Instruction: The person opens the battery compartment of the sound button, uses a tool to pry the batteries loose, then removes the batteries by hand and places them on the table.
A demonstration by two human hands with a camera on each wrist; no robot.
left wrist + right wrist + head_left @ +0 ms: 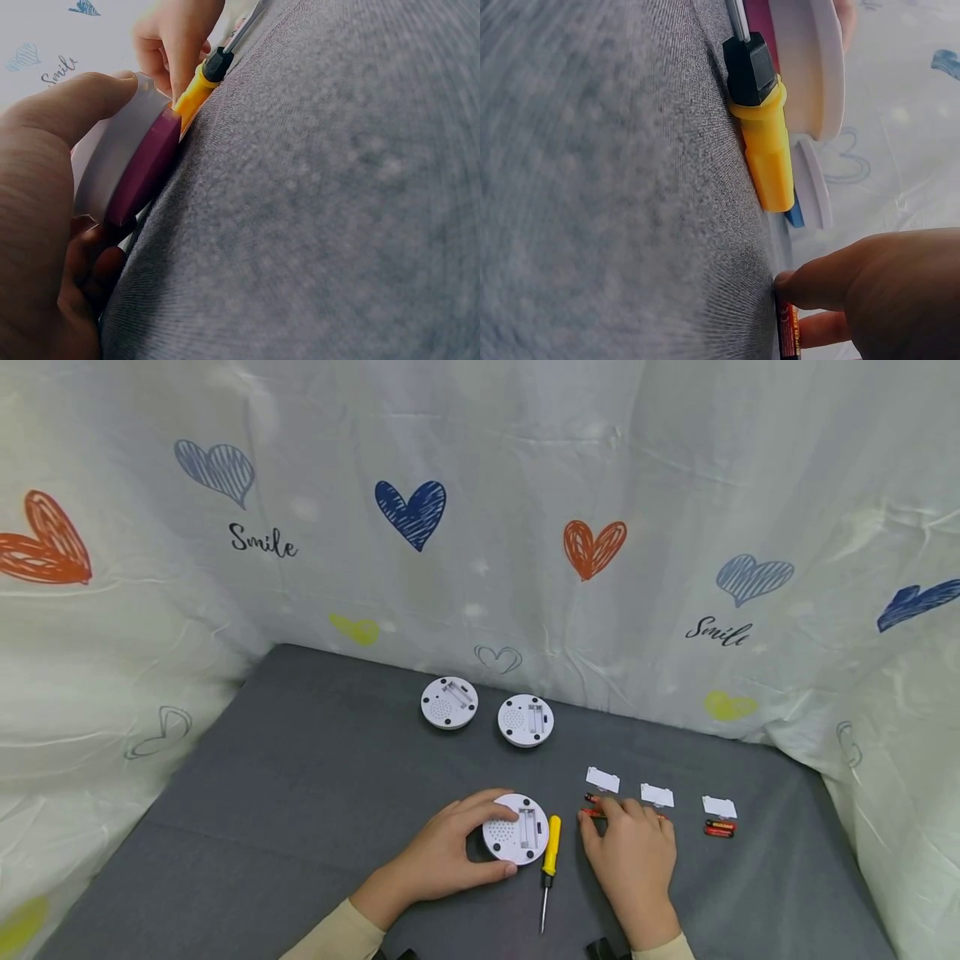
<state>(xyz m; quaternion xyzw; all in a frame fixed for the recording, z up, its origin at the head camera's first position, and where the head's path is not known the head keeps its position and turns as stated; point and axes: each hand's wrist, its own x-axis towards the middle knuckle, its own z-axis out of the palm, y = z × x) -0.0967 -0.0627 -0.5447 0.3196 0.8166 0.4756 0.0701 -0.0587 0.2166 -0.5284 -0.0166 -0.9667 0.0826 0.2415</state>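
My left hand (438,853) holds a round white device (501,833) by its edges, thumb at the near side and fingers at the far side. The device lies underside up, showing speaker holes, dark feet and an uncovered battery compartment; its lower part looks purple in the left wrist view. My right hand (633,852) is over the small red-and-black batteries to the right. Its thumb and a finger pinch one battery (787,330), low against the cloth. Between the hands lies a screwdriver (552,847) with a yellow handle, its shaft pointing toward me.
Two similar white devices (448,703) (525,721) lie farther back, compartments uncovered. Three white battery covers (603,779) (657,795) (719,807) form a row at right, with a pair of batteries (720,832) before the rightmost. A heart-printed curtain (495,585) surrounds the grey cloth-covered table (315,777).
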